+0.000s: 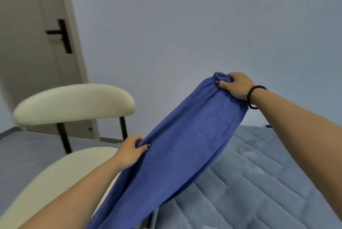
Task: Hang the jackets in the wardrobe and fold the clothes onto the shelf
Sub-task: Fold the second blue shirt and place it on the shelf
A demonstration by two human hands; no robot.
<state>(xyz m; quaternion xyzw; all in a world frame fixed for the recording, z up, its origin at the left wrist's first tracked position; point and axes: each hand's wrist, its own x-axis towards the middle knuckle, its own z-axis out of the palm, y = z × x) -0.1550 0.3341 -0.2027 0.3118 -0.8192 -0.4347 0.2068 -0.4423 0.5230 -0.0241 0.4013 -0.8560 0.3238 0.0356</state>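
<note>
1. Right hand (236,85) — raised at arm's length, fingers curled over the bunched upper end of a blue garment (185,145), thumb pressed against the cloth just below the bunch. The grasp is clenched on the fabric.
2. Beaded bracelet (252,97) — dark beads circling the right wrist, directly behind the gripping hand.
3. Left hand (130,152) — lower and nearer the body than the right-hand grasp, pinching the garment's near edge; the thumb lies on top of the cloth, the fingers are tucked behind it.
4. Blue garment — held in the air, stretched as a long slanting band between the two grasps. From the right-hand grip it runs down past the left-hand grip and out of the lower edge of the view. What kind of garment it is cannot be told; gathers show at the upper end under the right hand.
5. Chair (74,103) — cream padded backrest on dark uprights, beyond the left-hand grip; its cream seat lies beneath the left forearm.
6. Bed cover (259,182) — grey-blue quilted surface lying below the stretched garment and under the right forearm.
7. Door (27,53) — beige, with a dark lever handle (60,34), far beyond the left-hand grip, set in a pale wall (185,25).
</note>
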